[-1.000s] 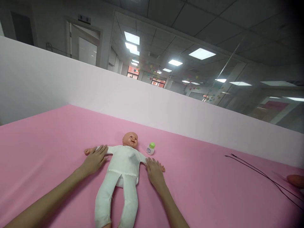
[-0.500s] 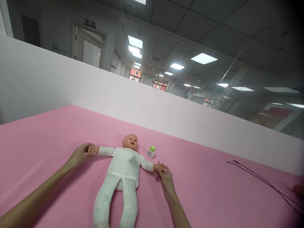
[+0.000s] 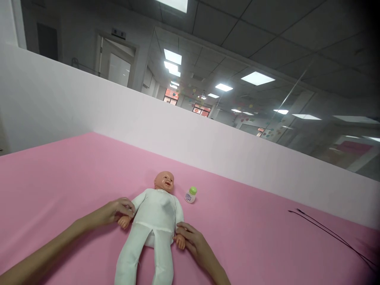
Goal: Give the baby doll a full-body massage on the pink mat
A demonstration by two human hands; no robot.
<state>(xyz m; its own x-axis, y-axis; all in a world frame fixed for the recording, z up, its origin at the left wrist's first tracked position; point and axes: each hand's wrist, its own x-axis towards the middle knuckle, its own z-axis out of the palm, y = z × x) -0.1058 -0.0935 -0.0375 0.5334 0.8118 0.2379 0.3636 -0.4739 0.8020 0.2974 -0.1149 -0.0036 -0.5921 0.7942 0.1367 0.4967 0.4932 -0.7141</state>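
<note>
Doll point(image 3: 156, 209), qty 1, white 2-pc. outfit, bald head, on its back on pink surface point(image 3: 252, 229), approx. lower ctr. of view; change vs. 0.5 s ago: both doll arms, then spread wide, now lie down alongside torso, w/ 2 bare doll hands showing near hips. Person's hands, qty 2, moved inward w/ them: L hand point(image 3: 118, 209) has fingers curled round the sleeve end of the arm on its side, closed on it; R hand point(image 3: 196, 239) likewise closed on the other sleeve, near wrist; pressure of ea., can't tell. Earlier, both gripped the doll at its hands, arms out. Bottle point(image 3: 190, 195), qty 1, clear/white body w/ label, green cap, upright beside doll's head & shoulder, R side, untouched; same spot rel. to surface as before. Dark cord point(image 3: 346, 241), 2 strands visible, far R, well apart from doll. White partition point(image 3: 208, 142), qty 1, behind surface. Beyond: door point(image 3: 117, 65), qty 1, ajar; reddish windows point(image 3: 171, 96), qty 2; ceiling lights point(image 3: 258, 78), several, exact no. unclear thru glass.
</note>
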